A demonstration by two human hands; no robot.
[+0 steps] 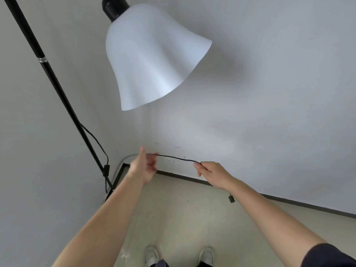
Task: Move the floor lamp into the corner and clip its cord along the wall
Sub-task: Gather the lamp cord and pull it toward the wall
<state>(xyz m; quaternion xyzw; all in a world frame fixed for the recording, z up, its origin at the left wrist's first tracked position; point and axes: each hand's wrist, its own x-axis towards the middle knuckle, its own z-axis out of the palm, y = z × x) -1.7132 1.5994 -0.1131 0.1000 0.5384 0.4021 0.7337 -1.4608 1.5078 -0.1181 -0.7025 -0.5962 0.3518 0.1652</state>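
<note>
The floor lamp stands in the corner: its black pole (57,89) slants down at the left and its white bell shade (152,54) hangs in front of the wall. A thin black cord (177,158) is stretched low along the right wall between my hands. My left hand (143,166) holds one end of this stretch with its fingertips, blurred, near the corner. My right hand (213,173) pinches the cord further right. The plug (231,199) dangles below my right wrist. Another run of cord (96,141) hangs from the pole to an inline switch (106,168).
Grey walls meet at the corner, with a black baseboard (289,203) along the floor. The floor (183,218) is beige. My two shoes (152,255) show at the bottom edge. Small marks dot the wall (177,147) just above the cord.
</note>
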